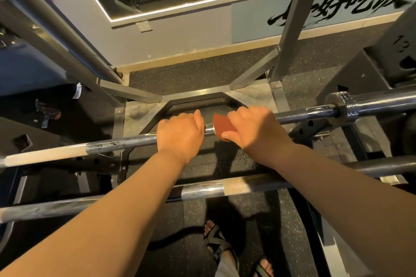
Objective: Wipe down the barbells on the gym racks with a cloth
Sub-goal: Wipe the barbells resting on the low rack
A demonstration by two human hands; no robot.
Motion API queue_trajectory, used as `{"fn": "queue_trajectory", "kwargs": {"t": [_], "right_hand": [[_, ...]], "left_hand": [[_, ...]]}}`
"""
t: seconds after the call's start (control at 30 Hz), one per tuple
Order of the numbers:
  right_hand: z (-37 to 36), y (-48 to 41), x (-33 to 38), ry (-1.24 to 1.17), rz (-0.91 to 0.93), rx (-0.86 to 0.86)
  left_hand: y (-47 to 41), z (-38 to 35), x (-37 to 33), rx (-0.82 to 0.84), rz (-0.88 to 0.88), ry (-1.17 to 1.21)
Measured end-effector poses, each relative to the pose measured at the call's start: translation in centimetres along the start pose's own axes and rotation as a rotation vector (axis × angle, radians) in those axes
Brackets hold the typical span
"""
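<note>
plainly, the left hand (180,132) curls round the upper barbell (292,116) on the rack, probably steadying it, while just beside it the right hand (254,129) folds the reddish cloth (221,125) round it for rubbing.

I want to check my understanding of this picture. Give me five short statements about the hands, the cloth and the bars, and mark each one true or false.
1. The left hand grips the upper barbell bare, without any cloth. True.
2. The cloth is blue. False: it is reddish-brown.
3. The right hand holds the cloth against the upper barbell. True.
4. The two hands touch each other. False: a short shiny stretch of the bar shows between them.
5. A second bar, wrapped partly in pale tape, lies nearer to the person. True.
</note>
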State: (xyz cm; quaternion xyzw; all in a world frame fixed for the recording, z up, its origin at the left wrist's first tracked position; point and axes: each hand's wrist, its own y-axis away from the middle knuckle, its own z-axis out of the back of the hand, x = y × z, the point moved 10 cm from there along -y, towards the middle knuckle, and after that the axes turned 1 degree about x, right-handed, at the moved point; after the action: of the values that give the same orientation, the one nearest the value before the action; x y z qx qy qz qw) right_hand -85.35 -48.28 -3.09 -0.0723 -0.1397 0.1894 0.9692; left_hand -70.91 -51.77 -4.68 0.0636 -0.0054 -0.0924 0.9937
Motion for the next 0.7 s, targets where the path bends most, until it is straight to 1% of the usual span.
{"fn": "queue_trajectory", "kwargs": {"t": [0.1,0.13,0.23,0.3,0.37,0.43,0.47,0.57,0.63,0.7], "right_hand": [[-0.1,0.0,0.0,0.006,0.003,0.019],[-0.1,0.1,-0.1,0.001,0.007,0.005],[-0.5,0.9,-0.2,-0.016,-0.041,-0.017],[-0.8,1.2,-0.1,0.008,-0.075,0.005],[-0.8,0.9,0.4,0.023,-0.028,0.077],[-0.2,1.0,1.3,0.102,0.115,0.082],[0.3,0.9,0.9,0.103,0.116,0.074],[1.6,0.7,-0.9,0.054,-0.101,0.052],[1.0,0.3,-0.2,0.115,-0.160,0.082],[0.1,-0.1,0.7,0.118,-0.176,0.122]], "left_hand": [[-0.6,-0.9,0.1,0.129,-0.034,0.091],[-0.9,-0.8,-0.2,0.167,-0.061,0.071],[-1.3,0.2,-0.9,0.156,-0.148,-0.011],[-0.8,-0.3,-1.0,0.180,-0.129,0.014],[-0.5,-0.5,-0.5,0.131,-0.057,0.037],[-0.2,-0.3,-0.2,0.069,-0.028,0.040],[0.0,-0.1,-0.3,0.051,-0.035,0.040],[0.4,0.5,-0.9,0.009,-0.077,0.017],[0.4,0.6,-1.1,-0.029,-0.103,-0.017],[0.5,0.5,-1.2,-0.071,-0.123,-0.074]]}}
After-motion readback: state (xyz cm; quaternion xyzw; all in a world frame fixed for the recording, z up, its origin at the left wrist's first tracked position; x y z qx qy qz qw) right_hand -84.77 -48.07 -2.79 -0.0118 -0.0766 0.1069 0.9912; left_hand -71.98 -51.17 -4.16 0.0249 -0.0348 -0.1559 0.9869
